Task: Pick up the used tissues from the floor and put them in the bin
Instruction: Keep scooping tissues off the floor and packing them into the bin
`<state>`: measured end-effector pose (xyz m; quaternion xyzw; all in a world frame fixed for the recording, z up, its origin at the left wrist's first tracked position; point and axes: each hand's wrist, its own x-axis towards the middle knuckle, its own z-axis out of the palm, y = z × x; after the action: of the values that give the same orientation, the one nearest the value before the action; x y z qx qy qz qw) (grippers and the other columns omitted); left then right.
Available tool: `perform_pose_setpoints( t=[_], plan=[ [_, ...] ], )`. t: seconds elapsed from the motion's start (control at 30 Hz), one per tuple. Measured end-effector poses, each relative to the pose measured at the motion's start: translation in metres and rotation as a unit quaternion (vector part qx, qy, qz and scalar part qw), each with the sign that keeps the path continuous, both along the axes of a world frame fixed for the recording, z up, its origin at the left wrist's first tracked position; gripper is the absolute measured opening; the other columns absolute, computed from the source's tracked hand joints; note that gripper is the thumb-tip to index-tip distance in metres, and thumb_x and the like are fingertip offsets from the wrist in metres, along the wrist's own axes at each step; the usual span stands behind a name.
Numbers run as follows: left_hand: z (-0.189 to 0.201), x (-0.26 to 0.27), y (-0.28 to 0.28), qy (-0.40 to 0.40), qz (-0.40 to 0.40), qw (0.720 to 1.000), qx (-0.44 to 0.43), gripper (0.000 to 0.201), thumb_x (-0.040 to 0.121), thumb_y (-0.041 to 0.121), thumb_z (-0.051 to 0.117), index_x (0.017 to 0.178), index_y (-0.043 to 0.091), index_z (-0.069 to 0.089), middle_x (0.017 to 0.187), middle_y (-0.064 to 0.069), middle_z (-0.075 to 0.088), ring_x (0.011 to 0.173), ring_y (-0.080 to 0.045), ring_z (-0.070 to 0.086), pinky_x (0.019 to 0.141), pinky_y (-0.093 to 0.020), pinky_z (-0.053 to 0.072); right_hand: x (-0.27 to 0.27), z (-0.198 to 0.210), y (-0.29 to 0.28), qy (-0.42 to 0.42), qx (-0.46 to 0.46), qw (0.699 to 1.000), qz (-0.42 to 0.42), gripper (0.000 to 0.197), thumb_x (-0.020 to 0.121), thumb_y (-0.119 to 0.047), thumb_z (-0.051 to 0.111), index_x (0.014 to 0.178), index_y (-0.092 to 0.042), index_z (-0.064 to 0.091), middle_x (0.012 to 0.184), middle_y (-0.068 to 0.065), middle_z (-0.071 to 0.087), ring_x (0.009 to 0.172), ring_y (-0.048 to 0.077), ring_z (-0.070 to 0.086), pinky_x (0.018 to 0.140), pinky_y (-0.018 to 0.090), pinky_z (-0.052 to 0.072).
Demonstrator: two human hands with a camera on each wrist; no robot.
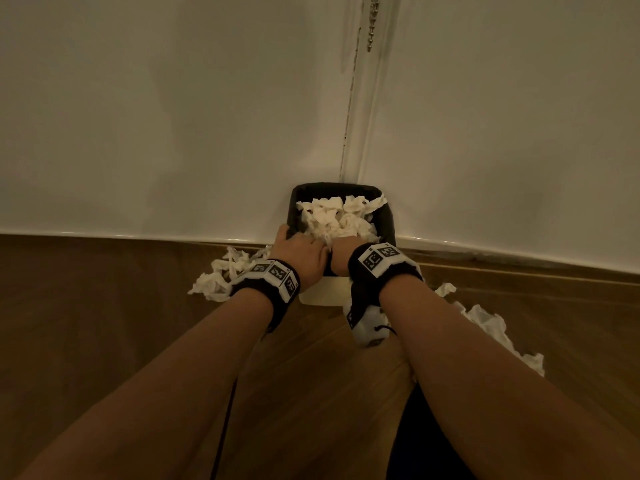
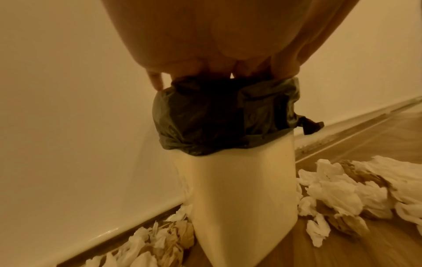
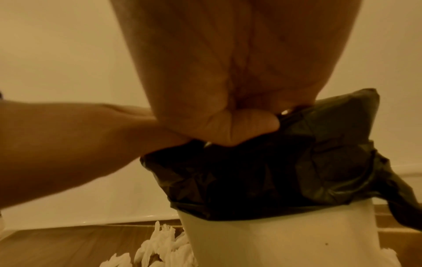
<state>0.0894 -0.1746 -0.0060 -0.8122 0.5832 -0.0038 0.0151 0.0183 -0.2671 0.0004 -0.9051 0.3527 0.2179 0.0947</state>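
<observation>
A white bin (image 1: 322, 293) with a black liner (image 1: 390, 216) stands in the wall corner, heaped with crumpled white tissues (image 1: 337, 216). My left hand (image 1: 300, 251) lies over the near left rim, its fingers (image 2: 285, 70) hooked over the liner (image 2: 217, 117) into the bin (image 2: 239, 189). My right hand (image 1: 341, 255) reaches in beside it, fingers buried in the tissues and hidden. Its thumb (image 3: 248, 126) is curled against the liner (image 3: 274, 171). More tissues lie on the floor left (image 1: 221, 275) and right (image 1: 491, 323) of the bin.
The bin sits tight against two white walls (image 1: 173, 133) with a skirting board, on a wood floor (image 1: 104, 341). A bead chain (image 1: 372, 22) hangs in the corner above. Loose tissues (image 2: 342, 189) crowd both sides of the bin's base (image 3: 274, 240).
</observation>
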Motion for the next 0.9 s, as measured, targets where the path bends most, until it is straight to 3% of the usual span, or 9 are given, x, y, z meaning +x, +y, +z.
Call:
perform_pose_setpoints(
  t=[0.1,0.2,0.33,0.4,0.5,0.63,0.7,0.9],
  plan=[
    [-0.002,0.000,0.003,0.017,0.016,1.000,0.001,0.045,0.096,0.040,0.017,0.116,0.023,0.053,0.114,0.000,0.062,0.115,-0.020,0.047,0.107,-0.057,0.004,0.003,0.002,0.001,-0.003,-0.015,1.000,0.014,0.037,0.097,-0.022,0.043,0.130,-0.008,0.049,0.136,0.014,0.049,0.124,0.029,0.047,0.103,0.038,0.037],
    [-0.003,0.005,0.013,0.051,0.019,0.998,-0.022,0.044,0.097,0.039,0.017,0.128,0.029,0.046,0.127,0.004,0.054,0.126,-0.017,0.039,0.108,-0.057,0.002,0.004,0.006,-0.001,-0.021,-0.026,0.999,0.005,0.034,0.095,-0.024,0.044,0.122,-0.007,0.054,0.130,0.015,0.053,0.118,0.030,0.052,0.097,0.039,0.041],
    [0.001,0.023,0.040,0.122,0.071,0.970,-0.201,0.037,0.098,0.031,0.025,0.130,0.035,0.042,0.133,0.008,0.045,0.128,-0.013,0.035,0.109,-0.048,0.010,0.002,0.019,-0.005,-0.092,-0.060,0.993,-0.052,0.055,0.089,-0.041,0.047,0.136,-0.012,0.041,0.139,0.015,0.044,0.127,0.036,0.042,0.104,0.052,0.033],
    [0.000,0.038,0.059,0.128,0.124,0.951,-0.254,0.036,0.097,0.026,0.030,0.130,0.034,0.043,0.131,0.005,0.046,0.124,-0.015,0.039,0.106,-0.044,0.017,0.003,0.031,0.000,-0.149,-0.109,0.982,-0.044,0.048,0.090,-0.034,0.047,0.132,-0.011,0.047,0.135,0.013,0.049,0.127,0.035,0.042,0.105,0.053,0.028],
    [-0.006,0.061,0.089,0.128,0.201,0.942,-0.238,0.038,0.095,0.020,0.036,0.130,0.031,0.044,0.129,0.001,0.048,0.122,-0.020,0.041,0.105,-0.043,0.019,0.011,0.046,0.016,-0.199,-0.200,0.959,-0.023,0.032,0.088,-0.026,0.050,0.115,-0.011,0.059,0.121,0.011,0.059,0.117,0.033,0.050,0.104,0.051,0.029],
    [-0.024,0.078,0.124,0.101,0.257,0.944,-0.182,0.040,0.090,0.016,0.042,0.127,0.029,0.048,0.127,-0.001,0.050,0.121,-0.022,0.042,0.102,-0.042,0.022,0.027,0.059,0.047,-0.320,-0.216,0.922,0.033,0.029,0.096,-0.027,0.040,0.098,-0.009,0.062,0.103,0.009,0.062,0.099,0.029,0.055,0.084,0.038,0.041],
    [-0.036,0.085,0.139,0.097,0.271,0.945,-0.152,0.039,0.088,0.015,0.044,0.123,0.030,0.051,0.126,0.000,0.050,0.120,-0.021,0.042,0.101,-0.042,0.024,0.037,0.059,0.065,-0.348,-0.203,0.912,0.075,0.029,0.096,-0.027,0.039,0.099,-0.009,0.063,0.104,0.009,0.061,0.101,0.027,0.053,0.079,0.034,0.039],
    [-0.064,0.090,0.155,0.129,0.300,0.941,-0.093,0.031,0.089,0.018,0.045,0.116,0.032,0.054,0.118,0.004,0.058,0.112,-0.020,0.052,0.100,-0.041,0.030,0.066,0.034,0.106,-0.335,-0.122,0.922,0.153,0.021,0.097,-0.016,0.041,0.106,-0.008,0.059,0.109,0.009,0.057,0.106,0.025,0.051,0.086,0.032,0.043]
  ],
)
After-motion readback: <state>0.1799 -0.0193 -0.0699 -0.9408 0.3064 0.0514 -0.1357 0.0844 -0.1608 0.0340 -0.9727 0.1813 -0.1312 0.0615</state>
